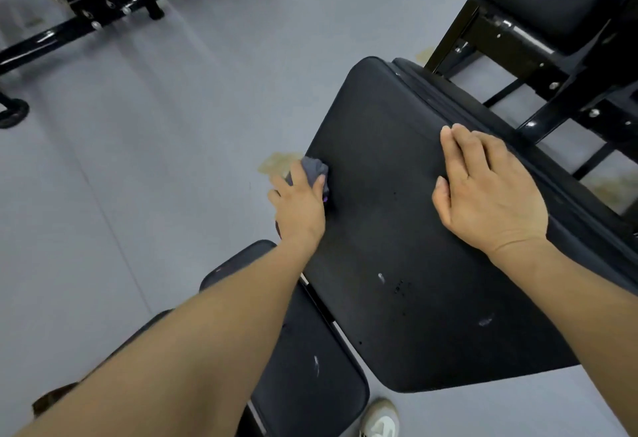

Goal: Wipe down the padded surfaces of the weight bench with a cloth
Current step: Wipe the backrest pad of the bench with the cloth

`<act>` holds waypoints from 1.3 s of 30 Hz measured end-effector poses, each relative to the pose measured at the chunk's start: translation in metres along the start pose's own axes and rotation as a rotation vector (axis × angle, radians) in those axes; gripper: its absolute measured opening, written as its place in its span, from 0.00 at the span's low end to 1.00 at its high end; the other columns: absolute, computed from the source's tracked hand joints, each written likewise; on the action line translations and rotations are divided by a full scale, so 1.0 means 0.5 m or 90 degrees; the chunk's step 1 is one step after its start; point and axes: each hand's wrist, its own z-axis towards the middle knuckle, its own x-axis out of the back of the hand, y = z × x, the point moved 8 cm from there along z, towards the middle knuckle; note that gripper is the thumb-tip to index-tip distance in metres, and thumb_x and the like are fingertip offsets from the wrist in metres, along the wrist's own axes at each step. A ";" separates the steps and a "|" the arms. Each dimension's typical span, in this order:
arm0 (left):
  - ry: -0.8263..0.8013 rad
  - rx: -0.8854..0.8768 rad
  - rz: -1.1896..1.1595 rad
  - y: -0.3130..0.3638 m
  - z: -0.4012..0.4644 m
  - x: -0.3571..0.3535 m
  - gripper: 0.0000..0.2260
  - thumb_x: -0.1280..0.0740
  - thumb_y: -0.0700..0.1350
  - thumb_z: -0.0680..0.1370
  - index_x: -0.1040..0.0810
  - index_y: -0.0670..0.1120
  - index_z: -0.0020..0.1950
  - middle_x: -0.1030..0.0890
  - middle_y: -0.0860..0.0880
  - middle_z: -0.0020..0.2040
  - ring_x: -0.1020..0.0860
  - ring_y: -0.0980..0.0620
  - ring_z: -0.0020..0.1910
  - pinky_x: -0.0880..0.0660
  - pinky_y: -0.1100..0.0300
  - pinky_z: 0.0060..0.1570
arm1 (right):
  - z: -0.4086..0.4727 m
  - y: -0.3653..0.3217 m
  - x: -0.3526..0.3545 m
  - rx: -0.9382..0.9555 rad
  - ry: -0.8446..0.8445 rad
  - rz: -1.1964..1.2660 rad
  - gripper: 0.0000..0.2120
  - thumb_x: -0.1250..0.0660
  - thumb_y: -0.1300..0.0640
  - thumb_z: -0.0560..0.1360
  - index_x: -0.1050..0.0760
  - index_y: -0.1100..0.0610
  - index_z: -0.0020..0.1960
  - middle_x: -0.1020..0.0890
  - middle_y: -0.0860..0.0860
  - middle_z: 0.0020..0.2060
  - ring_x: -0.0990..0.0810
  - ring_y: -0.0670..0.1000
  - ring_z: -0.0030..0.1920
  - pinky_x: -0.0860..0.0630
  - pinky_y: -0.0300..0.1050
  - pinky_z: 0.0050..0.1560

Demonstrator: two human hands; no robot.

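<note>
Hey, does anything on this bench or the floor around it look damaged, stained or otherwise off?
Yes. The large back pad shows pale scuffs near its lower end, and the seat pad has one too. The grey floor carries a yellowish stain beside the left hand, which grips the cloth.

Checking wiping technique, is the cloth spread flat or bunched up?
Bunched up. The grey cloth sits as a crumpled wad under the left hand, whose fingers curl round it at the left edge of the bench pad.
</note>
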 end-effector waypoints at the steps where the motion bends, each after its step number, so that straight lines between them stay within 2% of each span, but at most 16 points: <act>1: -0.004 0.004 0.032 -0.019 -0.022 -0.009 0.22 0.44 0.53 0.81 0.39 0.42 0.71 0.36 0.36 0.63 0.33 0.38 0.56 0.33 0.49 0.53 | 0.000 0.000 -0.001 0.000 -0.001 0.001 0.28 0.50 0.51 0.78 0.42 0.67 0.73 0.32 0.63 0.66 0.34 0.61 0.60 0.30 0.55 0.60; 6: -0.036 0.050 -0.019 -0.069 -0.112 -0.031 0.20 0.43 0.52 0.81 0.37 0.43 0.68 0.34 0.38 0.58 0.32 0.40 0.54 0.33 0.52 0.47 | 0.000 0.004 -0.002 -0.006 -0.001 0.014 0.28 0.50 0.51 0.78 0.42 0.66 0.73 0.31 0.62 0.66 0.32 0.61 0.60 0.29 0.55 0.60; 9: 0.037 0.003 -0.022 -0.006 -0.069 -0.004 0.20 0.40 0.51 0.80 0.34 0.41 0.68 0.32 0.37 0.57 0.30 0.38 0.53 0.31 0.47 0.49 | 0.000 0.001 -0.004 -0.005 0.005 0.009 0.28 0.50 0.51 0.78 0.42 0.66 0.73 0.31 0.62 0.66 0.32 0.61 0.60 0.29 0.55 0.59; 12: 0.099 -0.068 -0.030 0.113 -0.003 0.024 0.20 0.39 0.52 0.79 0.32 0.42 0.66 0.31 0.38 0.56 0.31 0.39 0.52 0.32 0.47 0.50 | -0.001 0.002 -0.007 -0.002 0.006 0.002 0.28 0.50 0.51 0.78 0.43 0.66 0.73 0.31 0.62 0.67 0.33 0.61 0.61 0.29 0.55 0.59; 16: 0.211 -0.139 0.005 0.167 0.011 0.041 0.18 0.42 0.55 0.77 0.30 0.44 0.60 0.28 0.39 0.48 0.29 0.41 0.43 0.27 0.49 0.40 | -0.001 0.002 -0.006 -0.007 0.013 0.001 0.28 0.49 0.51 0.78 0.41 0.66 0.73 0.30 0.62 0.66 0.32 0.60 0.61 0.29 0.54 0.59; 19: 0.175 -0.238 0.055 0.130 -0.089 0.004 0.18 0.45 0.55 0.75 0.34 0.45 0.59 0.29 0.41 0.45 0.28 0.42 0.40 0.28 0.52 0.34 | 0.000 0.002 -0.006 -0.007 0.020 0.003 0.28 0.49 0.52 0.78 0.40 0.67 0.72 0.30 0.62 0.66 0.31 0.60 0.61 0.29 0.54 0.61; 22: 0.113 -0.238 0.047 0.105 -0.172 -0.023 0.18 0.45 0.55 0.74 0.33 0.46 0.58 0.28 0.42 0.43 0.28 0.42 0.39 0.27 0.52 0.32 | -0.004 0.004 -0.008 -0.009 0.017 0.005 0.27 0.49 0.52 0.78 0.41 0.67 0.72 0.30 0.62 0.67 0.30 0.61 0.62 0.31 0.54 0.62; 26: 0.162 -0.202 0.019 0.159 -0.086 0.012 0.17 0.41 0.55 0.75 0.31 0.46 0.59 0.28 0.41 0.47 0.27 0.40 0.43 0.28 0.49 0.38 | -0.001 0.001 -0.001 -0.011 0.026 0.005 0.28 0.48 0.52 0.77 0.39 0.66 0.72 0.29 0.62 0.66 0.29 0.61 0.61 0.30 0.53 0.62; 29: 0.117 -0.083 -0.023 0.244 0.031 0.044 0.20 0.40 0.55 0.79 0.35 0.47 0.66 0.32 0.41 0.59 0.32 0.41 0.55 0.33 0.48 0.51 | -0.003 0.000 -0.003 -0.008 0.031 0.000 0.28 0.48 0.52 0.77 0.39 0.66 0.72 0.29 0.61 0.66 0.29 0.60 0.61 0.30 0.53 0.62; 32: 0.107 -0.035 -0.048 0.285 0.062 0.050 0.20 0.43 0.55 0.80 0.37 0.47 0.68 0.35 0.42 0.62 0.34 0.42 0.58 0.35 0.49 0.54 | -0.002 0.004 -0.006 -0.005 0.035 0.003 0.28 0.48 0.52 0.77 0.39 0.66 0.72 0.30 0.61 0.67 0.30 0.59 0.62 0.32 0.52 0.63; 35: 0.183 -0.187 0.012 0.264 -0.031 0.040 0.18 0.38 0.54 0.76 0.32 0.46 0.61 0.28 0.40 0.53 0.28 0.40 0.48 0.29 0.48 0.43 | -0.002 0.005 -0.008 -0.010 0.030 0.020 0.27 0.48 0.52 0.77 0.38 0.66 0.72 0.29 0.61 0.66 0.28 0.59 0.62 0.32 0.51 0.63; 37: 0.163 -0.264 0.043 0.244 -0.105 0.021 0.16 0.41 0.55 0.74 0.33 0.47 0.57 0.26 0.42 0.47 0.26 0.42 0.42 0.28 0.51 0.36 | -0.003 0.007 -0.009 -0.009 0.023 0.027 0.28 0.48 0.52 0.77 0.38 0.66 0.72 0.29 0.61 0.66 0.28 0.60 0.62 0.31 0.52 0.63; 39: 0.131 -0.273 0.046 0.246 -0.119 0.011 0.17 0.45 0.56 0.73 0.33 0.48 0.56 0.26 0.43 0.46 0.26 0.43 0.41 0.28 0.51 0.34 | -0.003 0.005 -0.007 -0.008 0.017 0.032 0.28 0.47 0.52 0.77 0.38 0.66 0.72 0.29 0.61 0.66 0.28 0.60 0.62 0.31 0.52 0.63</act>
